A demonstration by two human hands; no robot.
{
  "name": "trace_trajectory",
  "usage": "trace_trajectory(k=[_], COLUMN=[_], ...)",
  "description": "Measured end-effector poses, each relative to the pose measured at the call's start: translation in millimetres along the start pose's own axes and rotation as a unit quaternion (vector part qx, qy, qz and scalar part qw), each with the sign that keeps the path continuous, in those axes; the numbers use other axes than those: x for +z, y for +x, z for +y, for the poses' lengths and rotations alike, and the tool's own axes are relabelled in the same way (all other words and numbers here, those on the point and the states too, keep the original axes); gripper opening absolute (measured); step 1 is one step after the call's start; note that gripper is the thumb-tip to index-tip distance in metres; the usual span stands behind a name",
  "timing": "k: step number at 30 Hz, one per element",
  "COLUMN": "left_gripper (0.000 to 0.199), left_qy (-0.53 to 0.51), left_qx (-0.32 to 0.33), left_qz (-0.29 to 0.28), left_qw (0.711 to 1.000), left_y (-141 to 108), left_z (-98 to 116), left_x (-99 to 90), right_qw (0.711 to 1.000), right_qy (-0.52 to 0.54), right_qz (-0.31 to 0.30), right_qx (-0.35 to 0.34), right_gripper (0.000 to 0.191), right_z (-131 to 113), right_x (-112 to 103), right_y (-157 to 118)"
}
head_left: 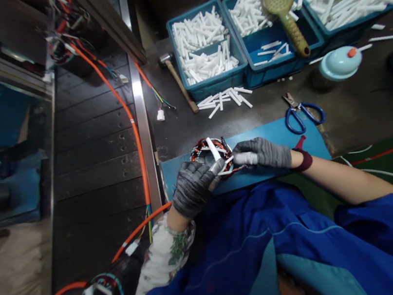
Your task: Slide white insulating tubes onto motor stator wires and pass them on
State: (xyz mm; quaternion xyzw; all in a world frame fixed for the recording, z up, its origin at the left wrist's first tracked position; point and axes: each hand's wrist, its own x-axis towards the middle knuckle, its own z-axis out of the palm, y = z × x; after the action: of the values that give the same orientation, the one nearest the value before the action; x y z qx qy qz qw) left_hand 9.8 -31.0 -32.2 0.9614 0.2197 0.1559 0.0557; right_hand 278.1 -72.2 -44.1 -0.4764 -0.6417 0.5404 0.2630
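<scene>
A round wire coil (197,153), with orange, black and white strands, rests on the blue mat (271,131) in front of me. One wide white tube (213,148) stands tilted up out of its ring. My left hand (195,185), in a grey glove, grips the coil's near left side, thumb over the ring. At the right rim, my gloved right hand (264,153) is closed in a pinch. A thin white tube (228,160) runs between my left thumb and the right fingertips, which seem closed on its end.
Blue bins (216,83) of white tubes line the back; a yellowish scoop (281,6) lies across one. Loose tubes (228,98), a hammer (179,81), blue-handled scissors (302,114) and a light-blue lidded cup (341,64) lie nearby. Another coil (120,289) and an orange cable (139,146) are left.
</scene>
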Motion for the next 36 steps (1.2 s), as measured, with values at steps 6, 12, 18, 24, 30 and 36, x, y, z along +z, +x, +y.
trace_trajectory(k=[6, 12, 18, 24, 30, 36], left_gripper=[0.032, 0.032, 0.032, 0.031, 0.031, 0.031], left_qy=[0.005, -0.004, -0.01, -0.025, -0.014, -0.015], left_qx=[-0.001, 0.012, 0.003, 0.008, 0.001, 0.004], left_qz=[-0.006, 0.015, 0.028, 0.047, 0.041, 0.049], left_qw=[1.0, 1.0, 1.0, 0.999, 0.999, 0.999], left_y=[0.6, 0.4, -2.2, -1.8, -1.9, -1.5], left_z=[0.9, -0.7, -0.1, 0.7, 0.1, 0.4], left_x=[1.5, 3.4, 5.9, 4.0, 4.4, 4.7], right_qw=[0.994, 0.944, 0.847, 0.798, 0.806, 0.82], right_qy=[-0.101, -0.275, -0.43, -0.463, -0.45, -0.428], right_qz=[0.037, 0.178, 0.3, 0.294, 0.289, 0.214], right_qx=[-0.035, 0.041, 0.085, 0.251, 0.254, 0.315], right_gripper=[0.054, 0.049, 0.055, 0.047, 0.059, 0.056], right_z=[6.8, 20.9, 54.9, 77.1, 79.2, 69.6], right_x=[0.0, -55.5, -61.6, -74.9, -101.0, -115.9], right_y=[-3.9, -21.7, -42.4, -79.3, -95.1, -92.2])
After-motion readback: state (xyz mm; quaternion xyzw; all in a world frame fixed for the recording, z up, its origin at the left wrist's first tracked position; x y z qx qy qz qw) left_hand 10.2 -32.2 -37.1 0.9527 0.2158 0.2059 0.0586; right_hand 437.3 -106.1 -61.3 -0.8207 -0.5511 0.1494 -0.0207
